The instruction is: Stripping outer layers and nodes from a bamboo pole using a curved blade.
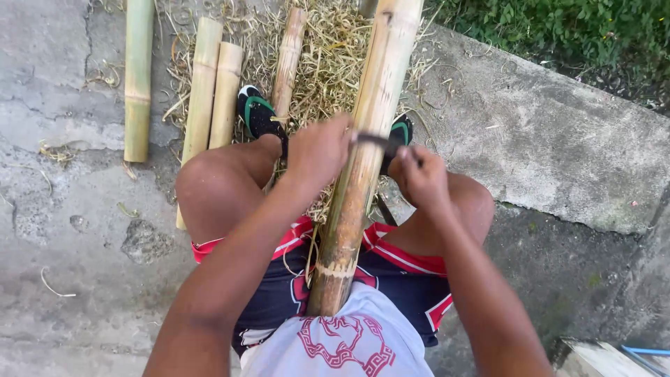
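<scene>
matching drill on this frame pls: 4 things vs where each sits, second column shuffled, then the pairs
Things:
1. left hand
2. right hand
3. long bamboo pole
4. shavings pile

Places:
A. on the ground by the sandals
B. slanting up between the knees
C. at the blade's end, right of the pole
D. against the pole's left side

Pairs: 1-D, 2-C, 3-B, 4-A

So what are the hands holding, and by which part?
Both hands, left and right, hold a dark blade by its two ends, laid across the long yellow-green bamboo pole.
</scene>
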